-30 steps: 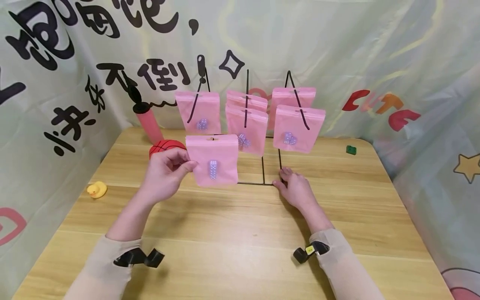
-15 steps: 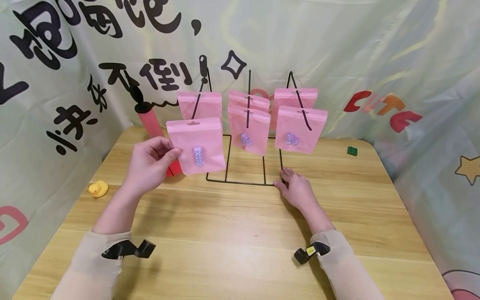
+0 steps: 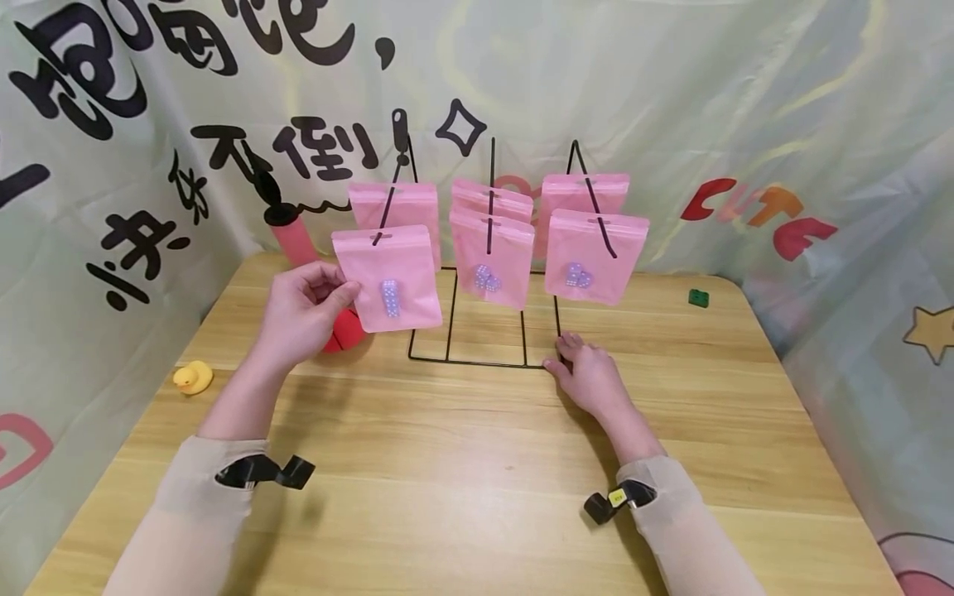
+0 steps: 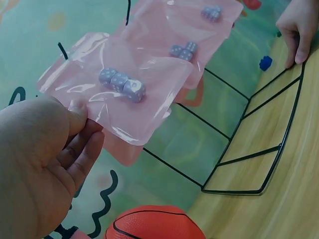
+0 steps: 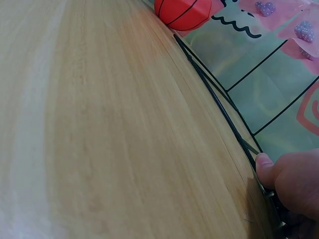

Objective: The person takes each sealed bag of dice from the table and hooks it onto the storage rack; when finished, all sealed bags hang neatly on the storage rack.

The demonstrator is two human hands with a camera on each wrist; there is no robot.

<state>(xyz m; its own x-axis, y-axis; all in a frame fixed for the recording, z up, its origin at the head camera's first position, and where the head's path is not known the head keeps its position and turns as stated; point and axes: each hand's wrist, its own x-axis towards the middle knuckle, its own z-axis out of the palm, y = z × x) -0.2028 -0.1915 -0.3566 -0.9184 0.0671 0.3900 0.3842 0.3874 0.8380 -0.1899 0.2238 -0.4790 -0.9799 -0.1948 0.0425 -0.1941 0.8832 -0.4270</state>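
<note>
My left hand (image 3: pixel 301 310) pinches the left edge of a pink zip bag (image 3: pixel 402 302) with pale purple dice (image 4: pixel 122 84) inside. The bag's hang hole is at the left arm of a black wire display rack (image 3: pixel 477 363), and that arm's tip shows in front of the bag. Another pink bag (image 3: pixel 410 199) hangs behind it on this arm. More dice bags hang from the middle arm (image 3: pixel 489 223) and the right arm (image 3: pixel 599 223). At the rack's front right corner, my right hand (image 3: pixel 592 372) holds the base wire between thumb and fingers.
A red ball with black lines (image 3: pixel 346 331) sits behind my left hand, partly hidden. Beside it stands a pink cylinder with a black top (image 3: pixel 291 236). A yellow rubber duck (image 3: pixel 194 377) is at the table's left edge, a green block (image 3: pixel 698 298) at the back right.
My left hand has carried the bag left and up, away from the middle, to the tip of the left arm. My right hand has stayed at the rack's corner.
</note>
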